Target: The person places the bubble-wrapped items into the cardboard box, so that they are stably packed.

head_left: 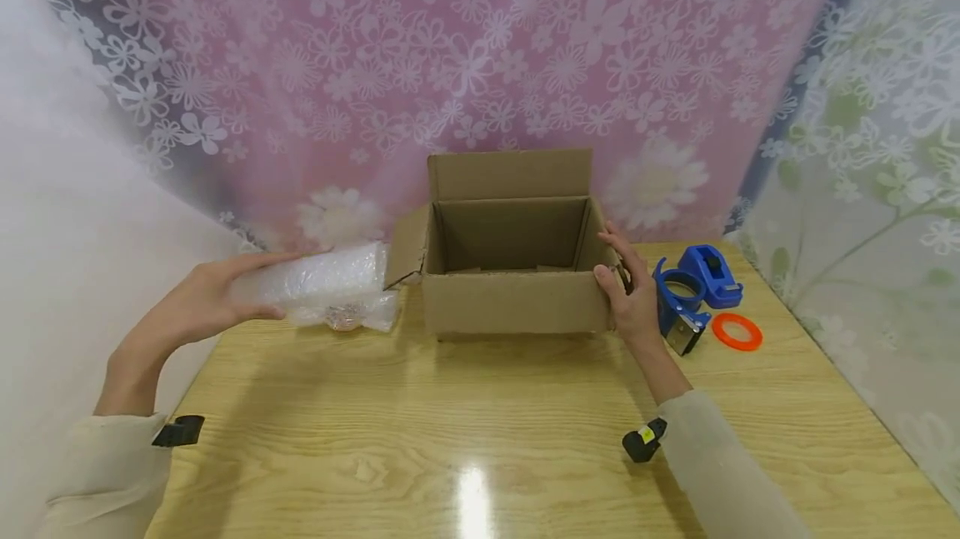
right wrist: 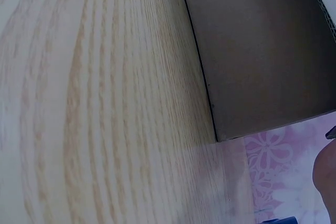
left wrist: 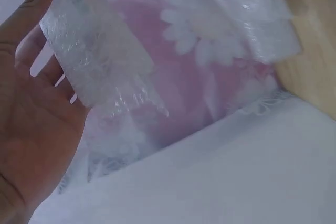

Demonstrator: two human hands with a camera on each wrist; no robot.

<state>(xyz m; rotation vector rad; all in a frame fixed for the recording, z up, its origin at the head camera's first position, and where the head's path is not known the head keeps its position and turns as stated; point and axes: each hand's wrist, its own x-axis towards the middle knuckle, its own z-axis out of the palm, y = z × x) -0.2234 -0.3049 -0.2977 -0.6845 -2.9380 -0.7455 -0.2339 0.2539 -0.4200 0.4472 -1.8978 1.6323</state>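
One open cardboard box (head_left: 513, 272) stood on the wooden surface (head_left: 480, 439). The left hand (head_left: 198, 301) gripped one bubble-wrapped bundle (head_left: 322, 285) just beside it; the right hand (head_left: 630, 293), fingers straight, pressed the box's right side. One blue tape dispenser (head_left: 693, 289) and one orange ring (head_left: 737, 331) lay nearby.

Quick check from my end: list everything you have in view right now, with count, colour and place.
cardboard box: one, brown, open, flaps up, back middle of the table
bubble-wrapped bundle: one, clear white, left of the box, above the table edge
second wrapped item: one, clear, lying under the bundle
tape dispenser: one, blue, right of the box
ring: one, orange, flat beside the dispenser
table: one, light wood
floral curtain: pink and white, behind
left hand: holds the bundle
right hand: rests on the box's right side, fingers straight
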